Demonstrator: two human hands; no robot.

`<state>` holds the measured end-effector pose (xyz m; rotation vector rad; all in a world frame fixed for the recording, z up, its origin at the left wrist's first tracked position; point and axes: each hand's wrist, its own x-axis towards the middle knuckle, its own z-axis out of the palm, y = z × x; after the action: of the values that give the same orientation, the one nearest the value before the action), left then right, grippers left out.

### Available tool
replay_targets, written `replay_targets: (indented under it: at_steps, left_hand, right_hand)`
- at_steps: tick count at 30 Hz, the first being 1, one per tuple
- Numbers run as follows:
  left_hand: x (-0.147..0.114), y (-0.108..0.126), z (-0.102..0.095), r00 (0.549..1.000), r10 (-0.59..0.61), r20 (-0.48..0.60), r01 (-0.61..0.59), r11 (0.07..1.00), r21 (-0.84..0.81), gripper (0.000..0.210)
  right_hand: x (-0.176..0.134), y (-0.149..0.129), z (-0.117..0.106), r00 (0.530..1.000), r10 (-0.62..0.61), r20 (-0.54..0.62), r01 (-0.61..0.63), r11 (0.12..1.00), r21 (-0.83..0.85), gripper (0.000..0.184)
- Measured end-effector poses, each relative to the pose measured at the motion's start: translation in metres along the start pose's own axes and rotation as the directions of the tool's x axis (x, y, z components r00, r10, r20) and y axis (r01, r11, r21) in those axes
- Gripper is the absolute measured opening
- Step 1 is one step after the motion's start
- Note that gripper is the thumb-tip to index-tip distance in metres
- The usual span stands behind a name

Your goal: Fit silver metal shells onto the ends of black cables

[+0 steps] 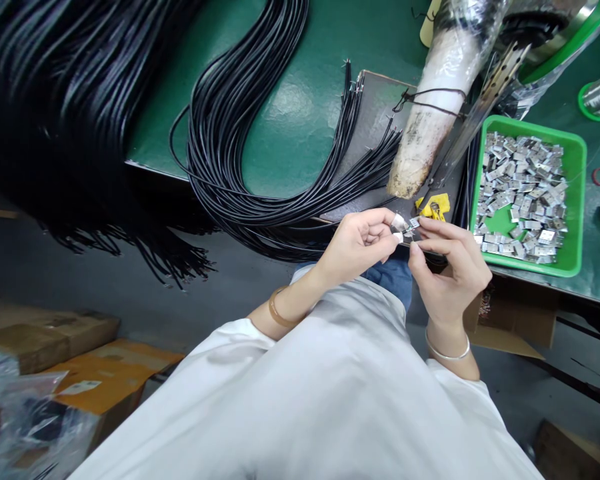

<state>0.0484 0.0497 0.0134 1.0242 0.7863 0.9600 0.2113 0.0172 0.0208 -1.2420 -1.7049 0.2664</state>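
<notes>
My left hand (pixel 365 241) is closed in a pinch, with white covers on the thumb and forefinger. Between those fingertips is the stripped end of a black cable (pixel 405 231); its thin wires show, while most of the cable is hidden by the hand. Touching the wire end is a small silver metal connector (pixel 414 223), at the fingertips of my right hand (pixel 450 257). That hand's fingers are bent around the connector. Just beyond both hands lies a yellow clip-like piece (pixel 434 207) at the bench edge, under the tip of a metal soldering iron (pixel 473 123).
A green tray (pixel 583 200) of loose metal connectors stands on the right. A plastic-wrapped white tube (pixel 433 113) slants down above the hands. Bundled black cables (pixel 220 160) curve across the green bench, and a larger bundle (pixel 55 120) hangs over its left edge. Cartons (pixel 115 373) sit below.
</notes>
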Motion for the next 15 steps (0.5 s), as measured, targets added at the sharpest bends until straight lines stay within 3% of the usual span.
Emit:
replay_targets:
  at_steps: [4, 15]
  left_hand:
    - [-0.0003, 0.0003, 0.0002, 0.999, -0.029, 0.041, 0.030, 0.999, -0.019, 0.013]
    - [0.0000, 0.0037, 0.0036, 1.000, -0.014, 0.020, 0.014, 1.000, -0.003, 0.010]
  right_hand:
    - [0.0007, 0.0009, 0.0003, 1.000, 0.008, 0.013, -0.009, 1.000, 0.020, 0.017]
    - [0.0005, 0.0008, -0.0015, 1.000, 0.011, 0.022, -0.012, 0.999, 0.034, 0.019]
